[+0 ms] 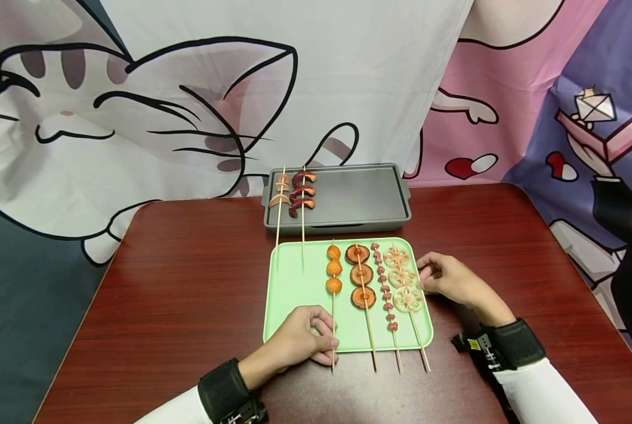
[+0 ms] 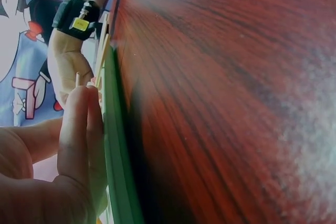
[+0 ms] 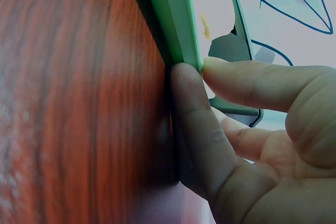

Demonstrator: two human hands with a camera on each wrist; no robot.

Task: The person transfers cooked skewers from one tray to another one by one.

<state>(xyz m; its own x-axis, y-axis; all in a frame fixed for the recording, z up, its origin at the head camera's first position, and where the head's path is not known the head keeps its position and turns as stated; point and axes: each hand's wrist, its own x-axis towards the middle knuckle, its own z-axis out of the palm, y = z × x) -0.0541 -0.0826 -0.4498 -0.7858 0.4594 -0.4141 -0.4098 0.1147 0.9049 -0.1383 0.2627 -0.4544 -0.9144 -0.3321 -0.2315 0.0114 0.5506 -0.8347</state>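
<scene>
My left hand (image 1: 300, 340) pinches the stick of the fishball skewer (image 1: 333, 277) near its bare end, while my right hand (image 1: 448, 278) clamps the green tray (image 1: 295, 282) rim beside it, steadying the tray.

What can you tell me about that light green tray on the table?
The green tray is a flat, rounded-corner rectangle with a low raised rim, plastic by its look. It lies level on the dark red wooden table, just in front of a grey metal pan. Four skewers lie on it: orange balls, brown rounds, small red pieces and lotus slices. The right hand pinches its right rim; the left hand rests at its near edge, pinching the orange skewer's stick.
</scene>
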